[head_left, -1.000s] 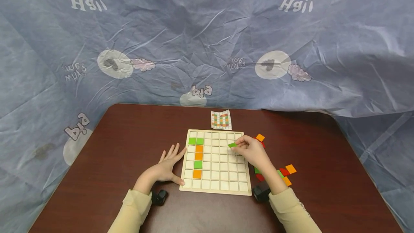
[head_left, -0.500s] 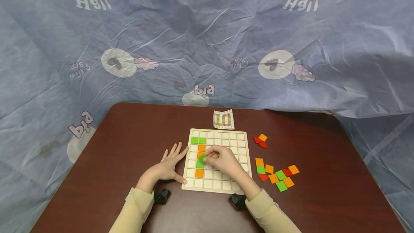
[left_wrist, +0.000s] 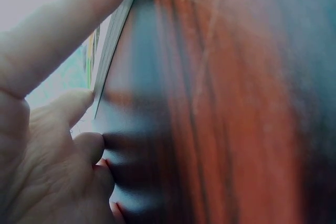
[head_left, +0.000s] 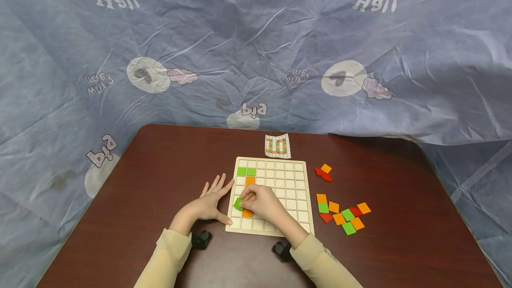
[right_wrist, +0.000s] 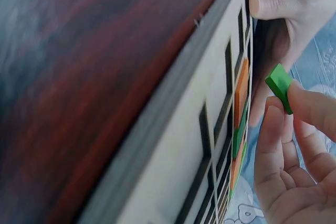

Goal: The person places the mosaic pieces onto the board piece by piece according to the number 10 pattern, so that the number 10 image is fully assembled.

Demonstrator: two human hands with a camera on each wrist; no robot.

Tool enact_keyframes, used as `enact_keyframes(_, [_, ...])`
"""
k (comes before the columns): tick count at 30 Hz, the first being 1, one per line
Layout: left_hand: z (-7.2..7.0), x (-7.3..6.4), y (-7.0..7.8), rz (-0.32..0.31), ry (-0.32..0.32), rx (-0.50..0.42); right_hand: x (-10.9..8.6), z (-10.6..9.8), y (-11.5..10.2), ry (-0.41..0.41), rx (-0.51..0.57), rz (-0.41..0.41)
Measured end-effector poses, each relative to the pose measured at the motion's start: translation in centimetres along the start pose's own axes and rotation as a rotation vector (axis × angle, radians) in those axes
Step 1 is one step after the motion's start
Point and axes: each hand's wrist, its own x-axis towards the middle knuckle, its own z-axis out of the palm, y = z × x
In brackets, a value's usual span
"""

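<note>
A pale wooden grid board (head_left: 278,233) lies on the table. My left hand (head_left: 207,206) is spread at its left edge, thumb at the lower left corner and index fingertip higher up the side. My right hand (head_left: 262,201) pinches a green square tile (head_left: 238,204) between thumb and fingers, over the left part of the grid. In the right wrist view the green tile (right_wrist: 281,85) is held tilted, clear of the board face. Two green tiles (head_left: 246,171) sit side by side in the second row, with an orange tile (head_left: 250,181) below; another orange tile (head_left: 247,213) shows under the right hand.
Loose orange, green and red pieces (head_left: 338,219) lie right of the board, with a smaller group (head_left: 324,172) farther back. Behind the board stands a small printed pattern card (head_left: 278,146). A blue-grey patterned cloth (head_left: 224,48) hangs beyond the dark brown table (head_left: 192,150).
My right hand has carried the green tile leftward across the board and toward its left column, uncovering the loose pieces at right. The left hand stays at the board's edge.
</note>
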Motion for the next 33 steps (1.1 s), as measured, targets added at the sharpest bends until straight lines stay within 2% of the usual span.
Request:
enact_keyframes(5, [0.0, -0.1, 0.0, 0.006, 0.006, 0.008, 0.2, 0.8, -0.2, -0.006, -0.039, -0.043])
enact_keyframes(13, [-0.1, 0.0, 0.0, 0.010, 0.002, -0.016, 0.3, 1.6, -0.2, 0.012, -0.174, -0.127])
enact_keyframes(23, [-0.1, 0.1, -0.1, 0.013, 0.008, -0.007, 0.2, 1.7, -0.3, 0.019, -0.298, -0.145])
enact_keyframes(27, [-0.1, 0.1, 0.0, 0.016, 0.006, -0.017, 0.1, 1.4, -0.3, 0.022, -0.272, -0.134])
enact_keyframes(33, [0.1, 0.1, -0.2, 0.005, 0.001, -0.020, -0.2, -1.0, -0.1, 0.050, -0.124, -0.063])
